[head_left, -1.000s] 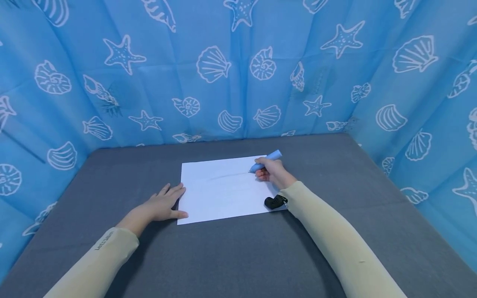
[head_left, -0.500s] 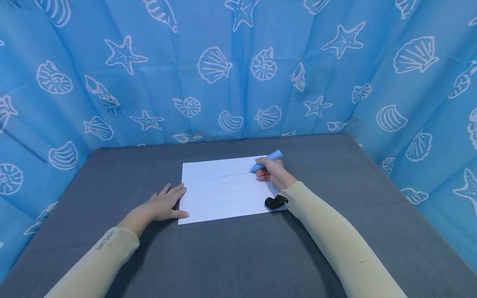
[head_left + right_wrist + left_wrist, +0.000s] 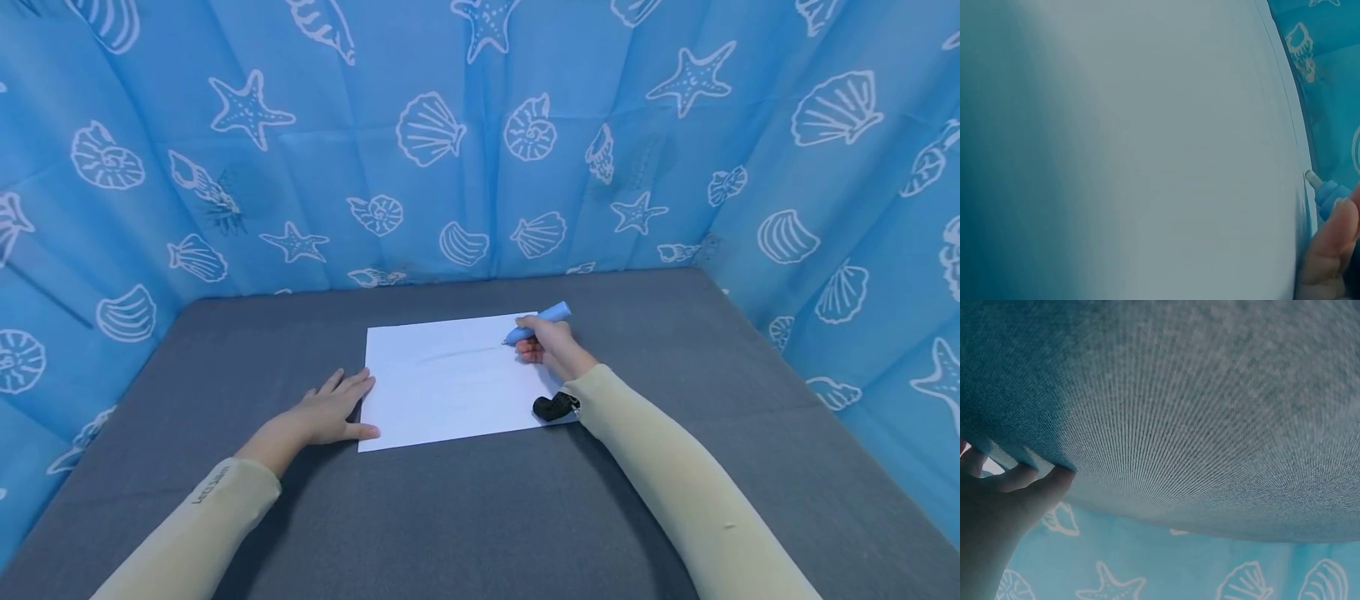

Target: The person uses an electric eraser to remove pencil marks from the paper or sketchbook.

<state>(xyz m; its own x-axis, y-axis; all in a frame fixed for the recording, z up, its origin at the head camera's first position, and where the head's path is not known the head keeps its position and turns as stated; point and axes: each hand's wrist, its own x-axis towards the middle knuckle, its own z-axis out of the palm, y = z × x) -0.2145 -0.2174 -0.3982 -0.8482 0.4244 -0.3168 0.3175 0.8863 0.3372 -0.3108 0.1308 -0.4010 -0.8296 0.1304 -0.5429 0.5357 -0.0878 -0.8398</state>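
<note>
My right hand pinches a thick light-blue marker, its tip pointing down and left at the white sheet of paper. A faint, slightly rising line runs across the upper part of the sheet, close to that tip. In the right wrist view the marker shows a short pale tip and a blue collar, with the thumb against it. My left hand lies flat with spread fingers, fingertips and thumb resting on the paper's left edge. The left wrist view shows its fingers at the cloth.
Grey cloth covers the table under the paper. A small black camera part hangs at the right wrist, over the sheet's lower right corner. A blue curtain with white shells and starfish surrounds the back and sides.
The marker's tip has shifted very slightly up and to the right, just past the end of the line. The left hand and the paper stay where they were.
</note>
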